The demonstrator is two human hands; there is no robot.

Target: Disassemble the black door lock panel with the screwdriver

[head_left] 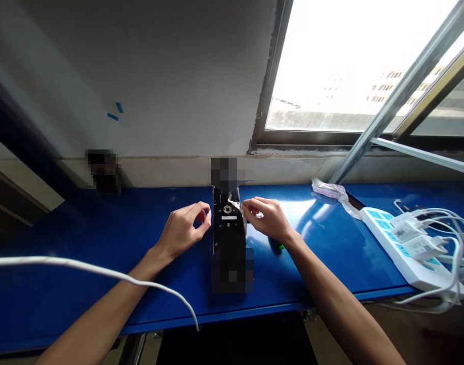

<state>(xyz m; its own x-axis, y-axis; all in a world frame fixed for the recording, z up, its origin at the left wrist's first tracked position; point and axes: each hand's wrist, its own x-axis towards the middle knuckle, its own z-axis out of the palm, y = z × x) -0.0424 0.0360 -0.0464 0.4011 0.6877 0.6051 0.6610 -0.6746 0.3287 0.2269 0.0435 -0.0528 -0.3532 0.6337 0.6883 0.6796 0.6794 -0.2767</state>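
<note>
A long black device (pixel 227 230) lies lengthwise on the blue table, showing a round metal fitting (pixel 227 209) and a small white label (pixel 228 218). My left hand (pixel 186 223) is curled beside the device's left edge, thumb and index finger brought close together; anything between the tips is too small to make out. At the right edge, my right hand (pixel 268 215) has its fingers pinched at the end of a short white cable (pixel 235 203) that crosses the upper part of the device. Both ends of the device are blurred out.
A white power strip (pixel 393 243) with plugged-in chargers and tangled cables lies on the right of the blue table (pixel 141 299). Near the back is a plastic-wrapped item (pixel 329 188). Across my left forearm runs a white cable (pixel 103 269). A dark object (pixel 275 246) sits beside my right wrist.
</note>
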